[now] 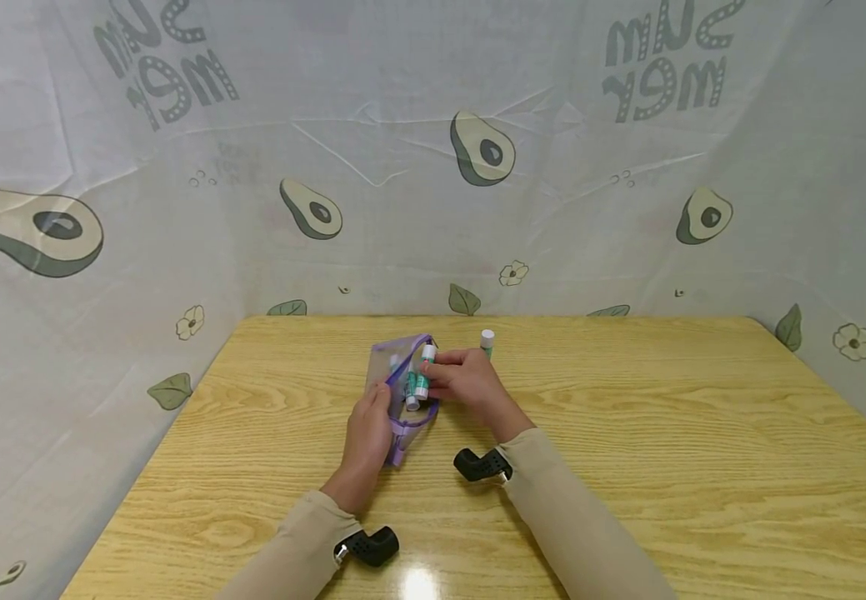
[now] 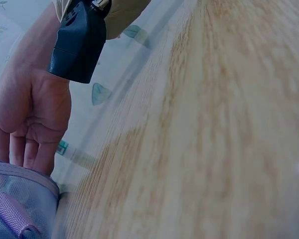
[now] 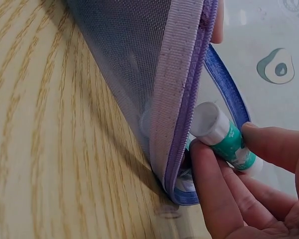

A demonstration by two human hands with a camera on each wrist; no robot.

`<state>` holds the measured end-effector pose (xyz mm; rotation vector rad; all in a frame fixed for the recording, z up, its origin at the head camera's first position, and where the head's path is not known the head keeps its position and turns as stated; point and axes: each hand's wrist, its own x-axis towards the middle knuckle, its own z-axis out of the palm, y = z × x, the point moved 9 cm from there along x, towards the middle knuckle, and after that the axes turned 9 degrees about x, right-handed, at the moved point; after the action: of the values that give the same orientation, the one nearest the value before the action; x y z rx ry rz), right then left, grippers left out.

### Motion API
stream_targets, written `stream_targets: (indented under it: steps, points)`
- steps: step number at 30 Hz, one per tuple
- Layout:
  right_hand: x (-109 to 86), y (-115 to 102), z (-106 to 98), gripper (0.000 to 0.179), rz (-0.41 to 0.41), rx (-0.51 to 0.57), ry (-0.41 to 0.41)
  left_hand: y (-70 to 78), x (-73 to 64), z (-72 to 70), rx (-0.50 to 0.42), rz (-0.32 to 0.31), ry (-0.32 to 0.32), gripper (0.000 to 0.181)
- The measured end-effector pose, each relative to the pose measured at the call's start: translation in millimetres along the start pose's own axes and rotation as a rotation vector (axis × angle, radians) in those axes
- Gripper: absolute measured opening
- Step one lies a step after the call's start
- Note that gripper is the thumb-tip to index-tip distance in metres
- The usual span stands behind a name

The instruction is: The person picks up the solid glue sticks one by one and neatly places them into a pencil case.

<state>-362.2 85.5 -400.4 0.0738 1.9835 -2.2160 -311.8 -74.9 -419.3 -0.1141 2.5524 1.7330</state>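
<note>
A see-through mesh zipper pouch (image 1: 380, 364) with purple edging is held by my left hand (image 1: 367, 425), thumb along the near side of its unzipped mouth. In the left wrist view the fingers (image 2: 32, 149) pass behind the pouch's edge. Between thumb and fingertips my right hand (image 1: 473, 385) pinches a white-capped green glue stick (image 3: 233, 148) right at the open mouth. Another glue stick (image 1: 412, 403) lies inside the pouch, and something similar shows faintly through the mesh. Just behind the right hand, one more glue stick (image 1: 487, 338) stands upright, its lower part hidden.
A wood-grain table (image 1: 665, 417) spreads around both hands. Behind it hangs a pale cloth (image 1: 395, 217) printed with avocados and leaves. Each wrist wears a black camera mount (image 1: 376, 546) low over the tabletop.
</note>
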Motion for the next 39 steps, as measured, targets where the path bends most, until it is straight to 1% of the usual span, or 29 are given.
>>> stream_targets:
  steps: [8,16,28,34,39]
  points:
    - [-2.1,0.8,0.4,0.038,0.003,-0.002,0.011,-2.1,-1.8,0.6,-0.013,-0.013,-0.01,0.054]
    - [-1.7,2.6,-1.0,0.03,0.016,0.03,0.022,-1.2,-1.0,0.0,-0.001,-0.002,0.006,0.054]
    - [-1.1,0.8,-3.3,0.032,0.006,0.041,0.034,-0.2,-0.2,0.2,-0.011,-0.001,0.008,0.054]
    - [-2.9,-8.6,-5.3,0.033,-0.047,0.035,0.036,0.4,-0.8,0.2,-0.028,0.012,0.009,0.054]
    - [-6.2,-24.9,-8.6,0.034,-0.118,0.065,0.055,-0.6,-0.2,0.0,-0.023,0.011,0.007,0.055]
